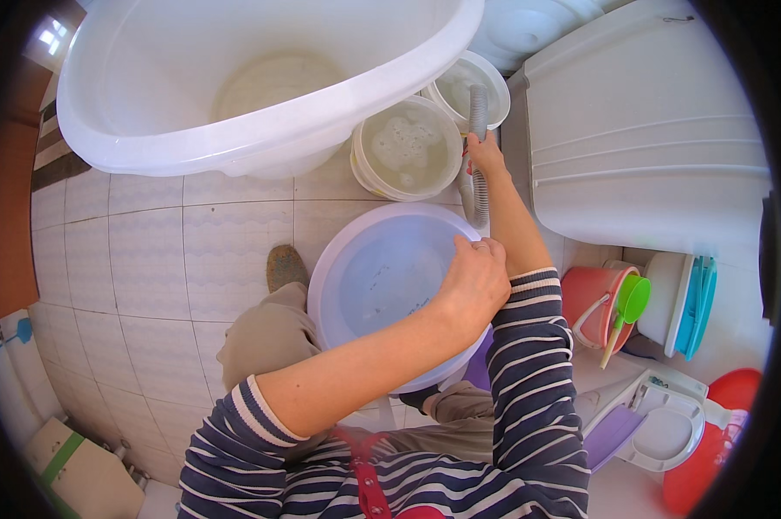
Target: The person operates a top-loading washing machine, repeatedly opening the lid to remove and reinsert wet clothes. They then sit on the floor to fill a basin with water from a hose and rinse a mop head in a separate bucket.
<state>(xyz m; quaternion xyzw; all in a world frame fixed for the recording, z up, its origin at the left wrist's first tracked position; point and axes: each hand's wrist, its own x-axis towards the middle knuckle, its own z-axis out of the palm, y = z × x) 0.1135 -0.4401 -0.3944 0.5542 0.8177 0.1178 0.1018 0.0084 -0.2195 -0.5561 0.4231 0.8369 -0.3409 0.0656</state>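
Note:
My right hand (486, 156) is closed around a grey corrugated drain hose (478, 107), whose upper end hangs over the rear white bucket (496, 81). The hose loops down beside the front white bucket (406, 146), which holds cloudy water with foam. My left hand (476, 279) is curled at the right rim of a pale lilac plastic basin (345, 279), close against my right forearm; its fingertips are hidden, so its hold is unclear. Dark marks show on the basin's bottom. A large white tub (234, 146) stands beyond, with shallow cloudy liquid at its bottom.
A white appliance (637, 143) borders the right side. Below it stand a red bucket (588, 295) with a green dipper (633, 298), teal and white basins, a white plastic seat (666, 434) and a red basin (689, 480). White floor tiles (234, 259) lie left of my leg.

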